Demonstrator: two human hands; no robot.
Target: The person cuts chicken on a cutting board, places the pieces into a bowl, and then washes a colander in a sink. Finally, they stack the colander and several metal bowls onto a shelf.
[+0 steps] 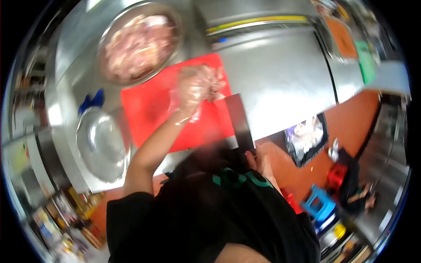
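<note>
My left hand (195, 85), in a clear plastic glove, is over the upper part of a red cutting board (151, 105). Its fingers close around some pieces of raw meat (215, 85) near the board's right edge, though blur hides the exact grip. My right hand (262, 162), beside my body, is wrapped around the handle of a cleaver (240, 118). The broad blade points away from me, along the right side of the board. A steel bowl (105, 72) heaped with raw meat pieces (140, 46) stands beyond the board's upper left.
An oval clear container (101, 144) stands left of the board, with a blue object (92, 101) behind it. A steel counter (280, 74) extends right. On the floor are a black, lined bin (322, 136) and a blue stool (319, 201); another person (351, 175) is at far right.
</note>
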